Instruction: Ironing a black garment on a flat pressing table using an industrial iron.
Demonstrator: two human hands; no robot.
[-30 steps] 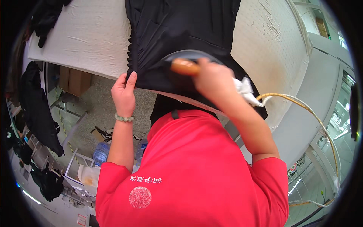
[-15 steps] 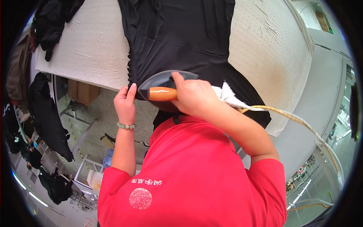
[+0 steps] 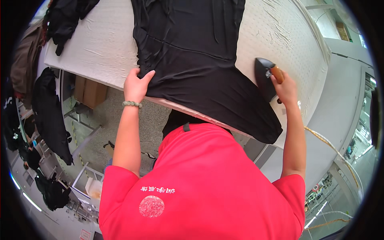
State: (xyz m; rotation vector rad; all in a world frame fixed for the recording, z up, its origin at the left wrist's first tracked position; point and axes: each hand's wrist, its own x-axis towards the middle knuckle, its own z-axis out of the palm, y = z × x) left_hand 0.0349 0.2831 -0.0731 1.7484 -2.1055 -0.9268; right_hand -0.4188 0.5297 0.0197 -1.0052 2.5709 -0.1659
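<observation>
A black garment lies spread over the padded ironing table, its near part flaring to the right along the front edge. My left hand, with a beaded bracelet at the wrist, rests at the garment's left edge. Its thumb is stretched out over the cloth, apart from the fingers, which are partly hidden. My right hand is wrapped round the orange-brown handle of a dark iron. The iron sits to the right of the garment, over the pale table cover, with its pointed end away from me.
The pale padded table has a front edge close to my body. A yellowish-white hose runs down at the right. More black clothing lies at the far left, and a dark garment hangs beside it. A cardboard box stands under the table.
My right hand has carried the iron from the garment's near left part across to the right. My left hand has moved slightly forward and its thumb has spread. The garment's near part now lies flatter.
</observation>
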